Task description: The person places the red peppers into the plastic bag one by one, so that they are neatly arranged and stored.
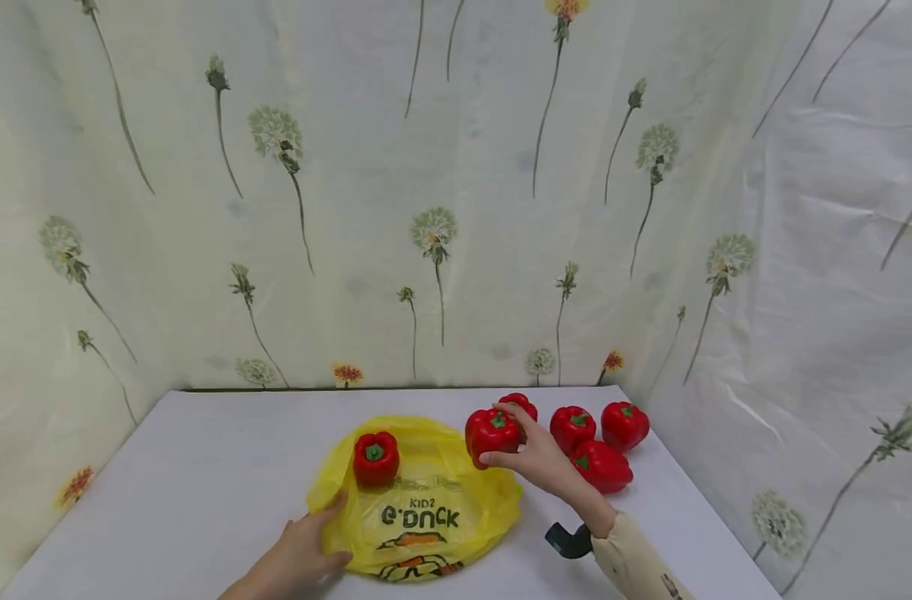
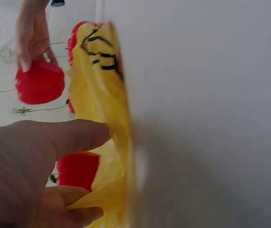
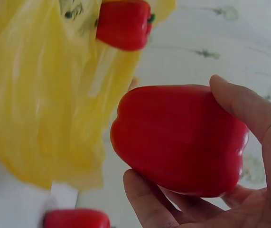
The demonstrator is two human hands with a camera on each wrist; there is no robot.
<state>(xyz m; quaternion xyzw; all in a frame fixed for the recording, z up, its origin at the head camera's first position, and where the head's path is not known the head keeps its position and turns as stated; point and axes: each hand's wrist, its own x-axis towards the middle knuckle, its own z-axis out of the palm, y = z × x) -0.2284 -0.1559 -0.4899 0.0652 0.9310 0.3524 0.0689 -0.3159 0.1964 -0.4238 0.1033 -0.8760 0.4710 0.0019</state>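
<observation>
A yellow plastic bag (image 1: 418, 546) with duck lettering lies spread on the table, one red bell pepper (image 1: 376, 460) standing on its left part. My left hand (image 1: 298, 546) holds the bag's left edge; in the left wrist view its fingers curl into the yellow plastic (image 2: 102, 104), the thumb on the near side. My right hand (image 1: 534, 458) grips another red bell pepper (image 1: 492, 435) above the bag's right edge. Seen from the right wrist, thumb and fingers wrap around this held pepper (image 3: 178, 140). Part of the left fingers is hidden by the bag.
Several more red bell peppers (image 1: 601, 467) sit at the table's right back; one pepper (image 1: 519, 406) is partly hidden behind the right hand. A black curved piece (image 1: 568, 542) shows beside the right wrist. Dandelion-print cloth (image 1: 486, 250) hangs behind the white table (image 1: 201, 475) and along its sides.
</observation>
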